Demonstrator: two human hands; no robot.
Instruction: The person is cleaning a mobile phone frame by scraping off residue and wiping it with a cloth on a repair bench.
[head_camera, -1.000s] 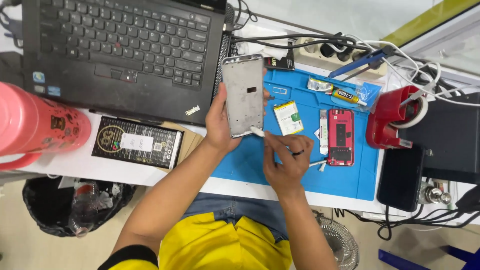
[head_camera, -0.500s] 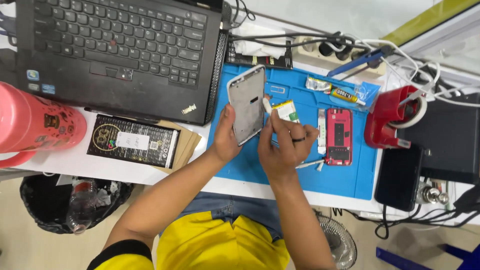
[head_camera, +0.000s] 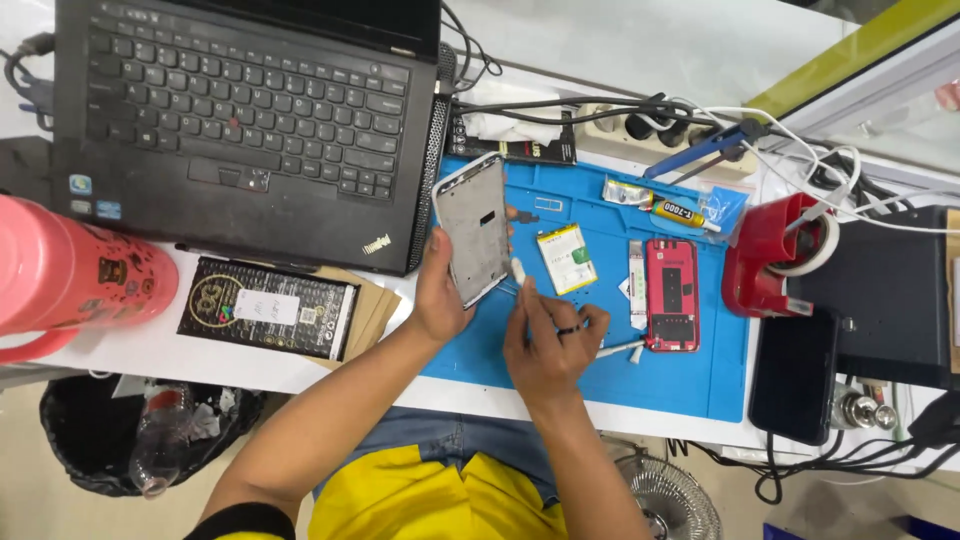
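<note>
My left hand grips a silver phone frame by its lower left edge and holds it tilted over the blue work mat, inner side up. My right hand is just right of the frame's lower corner. Its thumb and forefinger pinch a small white piece that touches or nearly touches the frame's edge. On the mat beside my right hand lie a phone battery with a green label and a red phone housing. A thin tool lies by my knuckles.
A black laptop stands at the left, with a black box on brown envelopes in front of it and a pink bottle at the far left. A glue tube, red tape dispenser, black phone and cables fill the right.
My right hand went up beside the frame, then dropped to its lower right corner with the white piece pinched. The frame shifted slightly in my left hand.
</note>
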